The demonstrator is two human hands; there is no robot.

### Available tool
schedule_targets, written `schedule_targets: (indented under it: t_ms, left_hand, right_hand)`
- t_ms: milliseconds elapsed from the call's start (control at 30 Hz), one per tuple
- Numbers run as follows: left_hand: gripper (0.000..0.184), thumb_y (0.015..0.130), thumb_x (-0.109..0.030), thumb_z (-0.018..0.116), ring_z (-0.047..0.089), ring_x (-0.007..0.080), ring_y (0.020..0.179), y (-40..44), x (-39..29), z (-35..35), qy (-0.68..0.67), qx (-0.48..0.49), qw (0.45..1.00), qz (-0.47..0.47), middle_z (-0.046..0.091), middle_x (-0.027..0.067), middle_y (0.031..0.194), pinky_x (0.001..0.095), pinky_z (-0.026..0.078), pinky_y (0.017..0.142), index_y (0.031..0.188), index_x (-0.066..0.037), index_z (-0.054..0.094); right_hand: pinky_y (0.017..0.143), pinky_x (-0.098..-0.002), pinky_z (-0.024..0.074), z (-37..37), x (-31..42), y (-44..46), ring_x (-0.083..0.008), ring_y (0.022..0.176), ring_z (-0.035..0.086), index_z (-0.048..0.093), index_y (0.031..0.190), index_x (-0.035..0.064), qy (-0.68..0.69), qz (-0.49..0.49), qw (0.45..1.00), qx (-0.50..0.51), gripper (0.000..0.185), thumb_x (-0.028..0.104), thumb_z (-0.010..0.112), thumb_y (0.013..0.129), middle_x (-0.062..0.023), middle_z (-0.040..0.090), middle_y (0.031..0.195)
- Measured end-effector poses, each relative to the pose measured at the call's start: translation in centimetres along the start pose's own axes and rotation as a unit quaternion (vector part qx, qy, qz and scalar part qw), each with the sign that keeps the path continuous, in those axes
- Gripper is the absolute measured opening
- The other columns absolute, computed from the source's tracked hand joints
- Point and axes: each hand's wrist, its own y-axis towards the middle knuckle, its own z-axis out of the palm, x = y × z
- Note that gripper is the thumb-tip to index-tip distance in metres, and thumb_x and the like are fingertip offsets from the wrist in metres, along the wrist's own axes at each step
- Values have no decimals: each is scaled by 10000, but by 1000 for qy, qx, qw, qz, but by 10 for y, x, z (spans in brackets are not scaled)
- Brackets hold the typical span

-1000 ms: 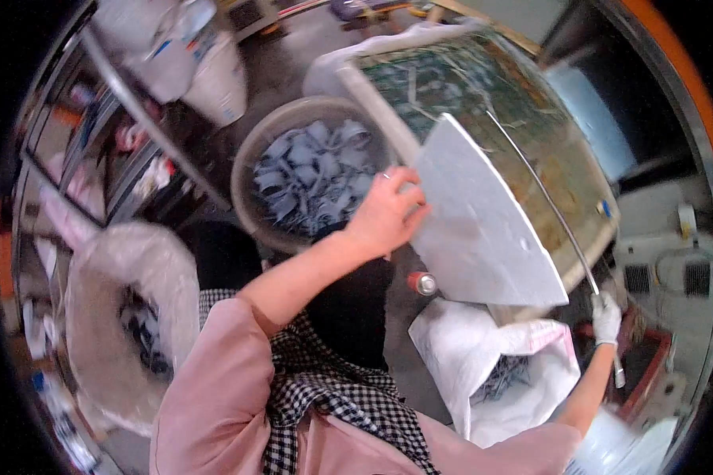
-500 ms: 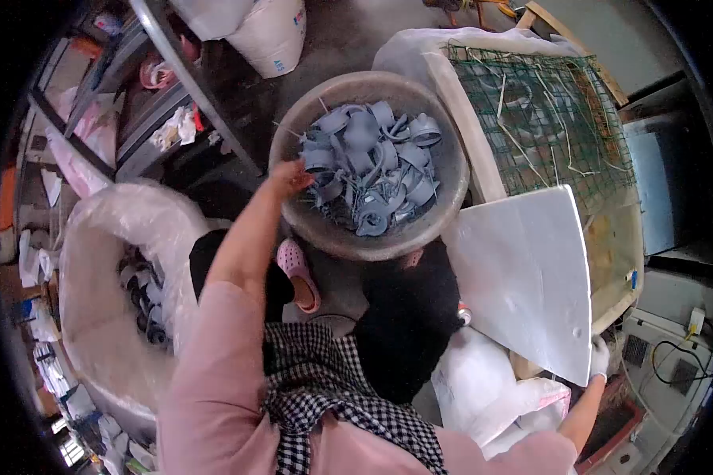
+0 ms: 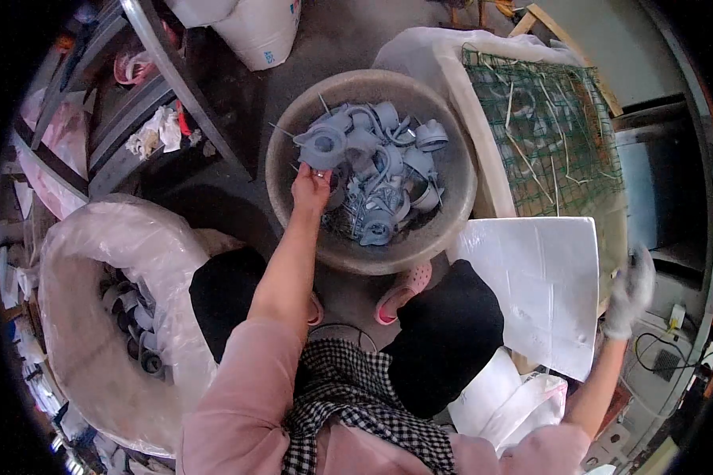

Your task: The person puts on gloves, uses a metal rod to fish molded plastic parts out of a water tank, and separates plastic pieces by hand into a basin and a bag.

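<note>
My bare left hand (image 3: 313,188) is closed on a grey plastic pipe fitting (image 3: 322,148) with a round collar, at the left inside of a wide round tub (image 3: 291,229). Several similar grey fittings (image 3: 377,227) lie heaped in this tub, with thin sprue-like sticks among them. My right hand (image 3: 631,294) wears a pale glove. It is raised beside the right edge of a white board (image 3: 531,285), with its fingers stretched upward, somewhat blurred, and no object visible in them.
At the left stands a plastic-lined container (image 3: 63,332) with more grey parts. Green wire mesh (image 3: 547,134) covers a pale bin (image 3: 487,166) at the right. White sacks (image 3: 511,400) lie below the board. A metal frame (image 3: 186,87) stands at upper left.
My left hand has moved right, from the tub's rim onto a fitting, and has taken hold of it. My right hand has risen from the board's lower corner. The view has shifted slightly.
</note>
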Motion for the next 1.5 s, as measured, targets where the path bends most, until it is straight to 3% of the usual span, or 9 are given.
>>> schedule_targets:
  t_ms: [267,567,667,733,867,967,1033,1333,1500]
  left_hand:
    - [305,936,-210,537,640,246,922,-111,-28,142,213,55,976,-6,633,135,1028,392,533,768,1104,41,581]
    - [403,950,-343,542,586,174,985,-178,-55,170,385,267,883,11,621,83,1104,351,458,876,1193,-20,554]
    - [446,851,-321,691,580,124,983,-190,-52,131,725,396,511,236,653,83,1051,314,455,840,1139,5,590]
    - [408,807,-361,734,612,119,802,-193,-58,135,777,395,442,210,675,45,821,294,478,728,967,9,674]
    - [476,813,-413,719,567,110,577,-184,-74,150,615,209,726,226,617,45,624,298,459,561,784,62,691]
    - [496,841,-410,694,512,123,481,-159,-97,150,631,99,744,197,554,40,555,309,429,495,674,53,631]
    - [480,859,-412,672,417,120,411,-161,-108,146,475,91,873,67,444,12,496,308,373,433,611,-29,526]
    - [479,870,-413,660,395,136,422,-154,-106,150,539,63,838,54,391,0,490,301,350,456,589,-119,409]
    - [391,851,-380,689,611,170,619,-129,-98,135,559,158,812,64,621,79,662,287,472,600,769,-4,620]
  right_hand:
    - [1013,-394,390,171,215,65,-366,1207,486,399,1380,47,208,-66,934,283,790,394,719,747,-259,517,1259]
    - [814,-383,505,226,267,61,-234,999,604,509,1247,38,605,236,747,144,448,212,618,849,-118,605,1140]
    - [763,-523,518,221,257,63,-253,1021,590,518,1237,118,712,326,595,181,367,228,565,890,-91,598,1129]
    - [811,-531,508,224,257,55,-273,1072,565,491,1269,107,722,342,562,214,404,284,556,913,-99,565,1196]
    - [902,-523,450,243,243,68,-267,1169,488,485,1286,65,757,374,422,331,500,421,515,937,-152,505,1281]
    - [752,-371,512,333,189,57,-249,801,629,641,1083,49,249,79,873,410,444,431,550,875,-117,662,905]
    - [790,-382,503,389,166,13,-241,906,642,654,1056,21,29,34,809,586,462,405,609,803,-160,675,1007]
    - [886,-444,485,470,177,-113,-353,1073,595,567,1214,58,21,449,774,445,507,393,556,832,-197,606,1175]
    - [793,-493,475,417,192,-69,-400,909,610,522,1127,29,35,149,950,271,348,221,545,837,-220,635,937]
